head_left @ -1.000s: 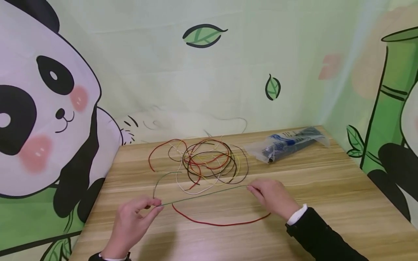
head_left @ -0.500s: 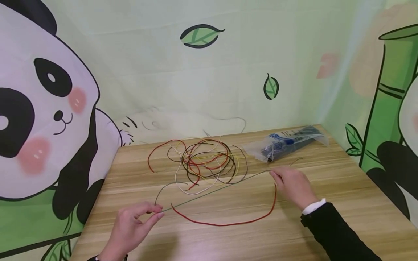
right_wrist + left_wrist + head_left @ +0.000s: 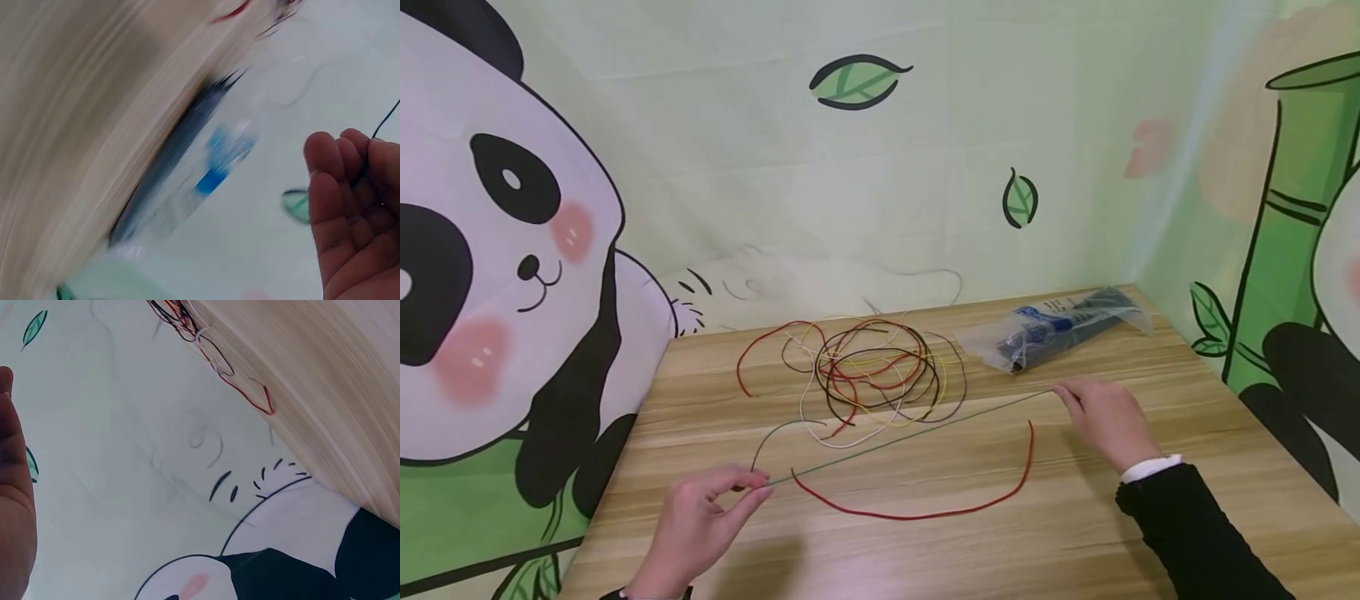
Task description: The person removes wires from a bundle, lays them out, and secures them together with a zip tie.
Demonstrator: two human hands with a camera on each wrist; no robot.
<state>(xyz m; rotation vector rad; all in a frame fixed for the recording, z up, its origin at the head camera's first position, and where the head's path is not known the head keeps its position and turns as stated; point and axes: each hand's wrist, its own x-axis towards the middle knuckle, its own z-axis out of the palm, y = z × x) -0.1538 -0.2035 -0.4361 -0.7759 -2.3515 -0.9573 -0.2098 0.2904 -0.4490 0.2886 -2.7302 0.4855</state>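
We see the green cord (image 3: pixel 1000 408) stretched between two hands, on the near side of the tangle of cords (image 3: pixel 887 387). Its long axis runs nearly straight and on a slant: from the left hand (image 3: pixel 700 521), nearer the person and off the tangle's near left, it climbs across the head view to the right hand (image 3: pixel 1108 421), out past the tangle's right side. Beyond the left fingertips a loose tail bends away from that line, arching up and over so that its tip points toward the tangle's near edge.

The left hand pinches the cord between thumb and forefinger; the right hand pinches its other end in the same way. In the right wrist view we can make out the thin dark line of the cord passing between thumb and fingers, while the left wrist view catches only part of the left hand.

Nearer the person than the tangle, a red cord (image 3: pixel 902 517) lies on the wooden tabletop (image 3: pixel 925 558) in a wide shallow curve, both ends turned toward the tangle. Its left end meets the green cord's line in the head view; whether the two touch we cannot tell. Right of the tangle and a little farther back lies a clear plastic bag (image 3: pixel 1052 329) with blue print and dark contents, its length slanting away from the tangle.
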